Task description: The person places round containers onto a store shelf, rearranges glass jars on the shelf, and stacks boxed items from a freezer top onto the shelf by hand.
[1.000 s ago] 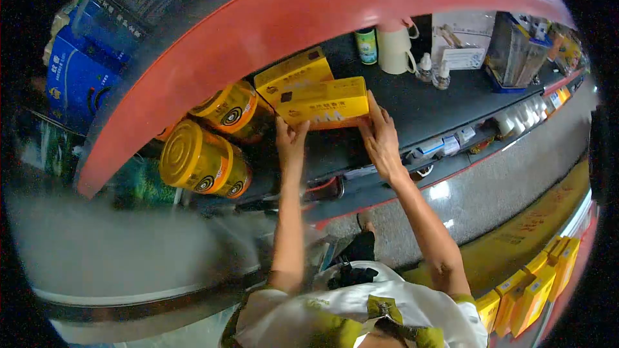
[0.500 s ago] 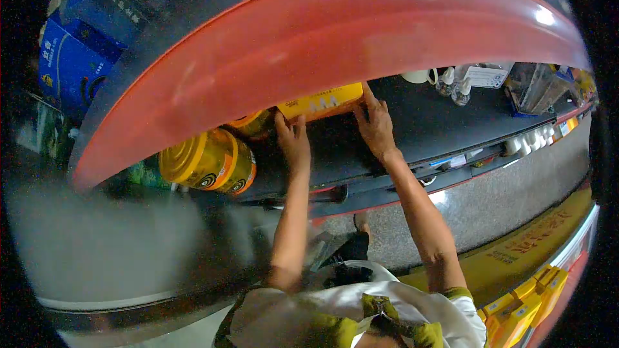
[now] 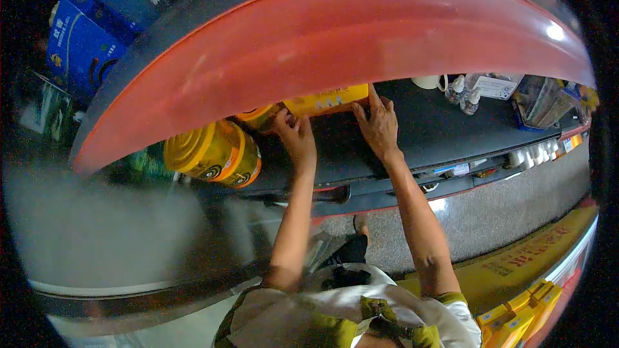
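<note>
Along the near side of the dark shelf, my left hand has its fingers loosely curled, slightly apart, at the yellow box's left end; my right hand's fingers are spread at its right end. A yellow jar is to the left. Beyond, the red edge hides the box's far part.

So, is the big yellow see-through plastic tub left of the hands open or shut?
Shut, it seems: the tub's ridged round lid covers its end, with no opening visible.
</note>
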`<action>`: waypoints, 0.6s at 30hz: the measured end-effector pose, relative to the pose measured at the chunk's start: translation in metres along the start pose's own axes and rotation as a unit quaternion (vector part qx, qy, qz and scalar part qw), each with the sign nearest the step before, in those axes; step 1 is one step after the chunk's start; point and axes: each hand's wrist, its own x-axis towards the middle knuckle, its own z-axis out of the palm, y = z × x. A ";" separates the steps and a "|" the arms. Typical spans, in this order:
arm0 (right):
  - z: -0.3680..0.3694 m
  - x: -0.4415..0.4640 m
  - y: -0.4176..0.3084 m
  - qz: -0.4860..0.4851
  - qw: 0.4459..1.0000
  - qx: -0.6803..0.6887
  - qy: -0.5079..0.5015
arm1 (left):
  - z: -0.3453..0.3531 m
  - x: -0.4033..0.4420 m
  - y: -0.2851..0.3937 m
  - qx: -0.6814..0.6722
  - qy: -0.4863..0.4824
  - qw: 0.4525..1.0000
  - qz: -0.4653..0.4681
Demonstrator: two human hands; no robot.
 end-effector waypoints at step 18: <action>0.010 -0.003 0.008 0.008 1.000 -0.015 0.013 | 0.003 0.006 -0.027 0.054 -0.028 0.996 0.061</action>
